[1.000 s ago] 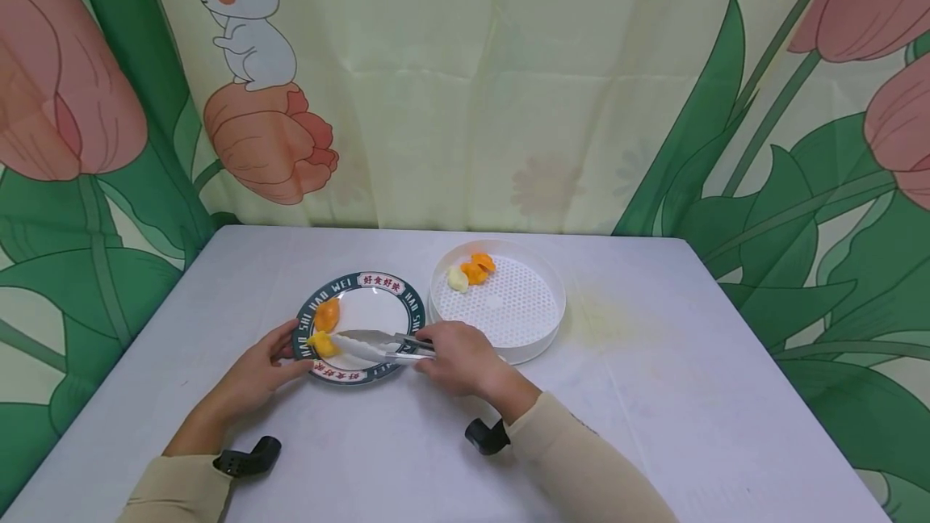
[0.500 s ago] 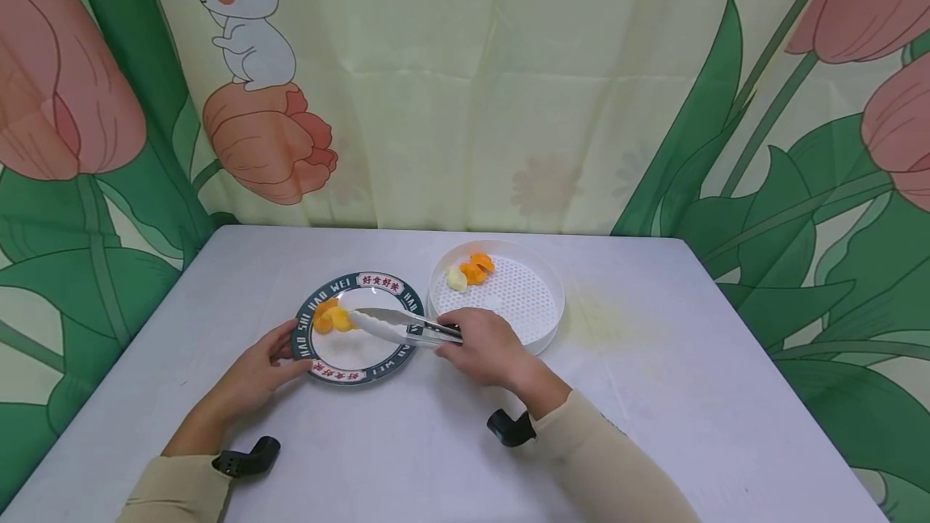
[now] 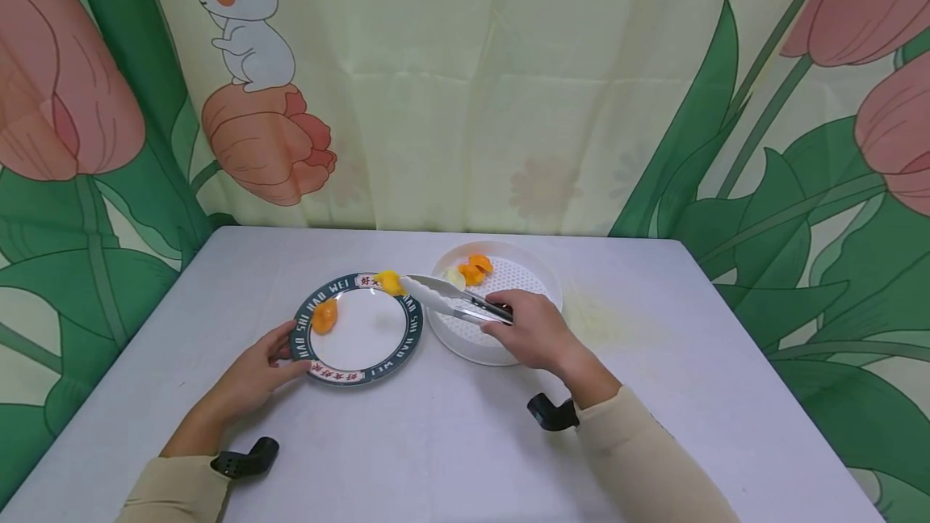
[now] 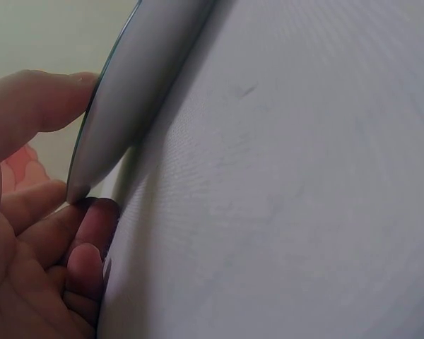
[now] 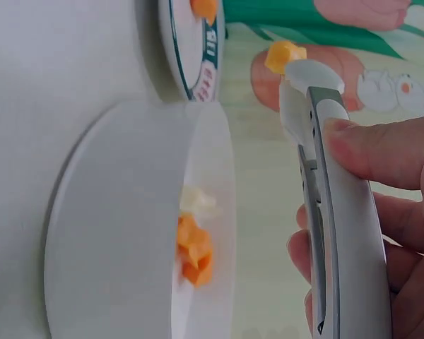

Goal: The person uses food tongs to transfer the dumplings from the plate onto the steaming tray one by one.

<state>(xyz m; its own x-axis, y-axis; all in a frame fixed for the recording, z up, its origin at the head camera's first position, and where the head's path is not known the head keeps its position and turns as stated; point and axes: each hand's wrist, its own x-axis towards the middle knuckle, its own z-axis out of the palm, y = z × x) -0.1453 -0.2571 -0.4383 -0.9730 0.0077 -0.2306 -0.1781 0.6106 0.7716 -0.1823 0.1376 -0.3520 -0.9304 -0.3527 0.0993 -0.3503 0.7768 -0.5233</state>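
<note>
My left hand (image 3: pixel 250 382) holds the near left rim of a round plate (image 3: pixel 363 337) with a dark green lettered border. In the left wrist view the thumb (image 4: pixel 63 99) lies over the rim and fingers are beneath it. My right hand (image 3: pixel 538 331) grips metal tongs (image 5: pixel 350 212) with pale tips. Pinched in those tips is a small yellow dumpling-like piece (image 3: pixel 390 282), held up over the plate's far right rim. An orange piece (image 3: pixel 324 316) sits on the plate's left side.
Right of the plate stands a white round tray (image 3: pixel 454 339) with a perforated floor and raised wall. Orange pieces (image 3: pixel 475 267) and a pale piece (image 5: pixel 198 200) lie inside its far left. A white cloth (image 3: pixel 349 458) covers the table, and a printed curtain (image 3: pixel 450 103) hangs behind.
The right hand has carried the tongs and the yellow piece up and rightward, from the plate's left side to its far right rim. The left hand has stayed at the plate.
</note>
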